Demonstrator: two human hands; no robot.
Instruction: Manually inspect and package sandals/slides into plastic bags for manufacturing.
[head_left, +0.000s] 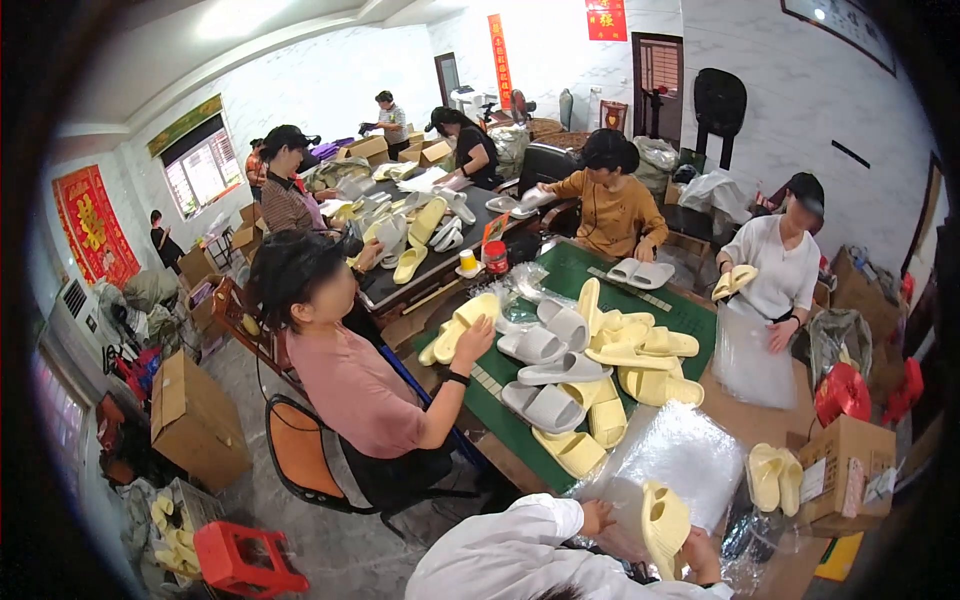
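Note:
Near the lower edge, my right hand (700,552) grips a pale yellow slipper (662,525), its ridged strap facing up. My left hand (597,517), coming out of a white sleeve, has its fingers curled at the edge of a clear plastic bag (625,515). The slipper overlaps that bag; whether it is inside cannot be made out. Just beyond lies a stack of clear plastic bags (685,455). Yellow slippers (572,452) and grey slippers (543,405) are heaped on the green mat (535,462) ahead of my left hand.
A yellow pair (775,478) leans by a cardboard box (850,470) on the right. A co-worker in pink (360,370) holds yellow slippers at the left. Across the table are co-workers in brown (605,210) and white (775,260). A red stool (245,558) stands lower left.

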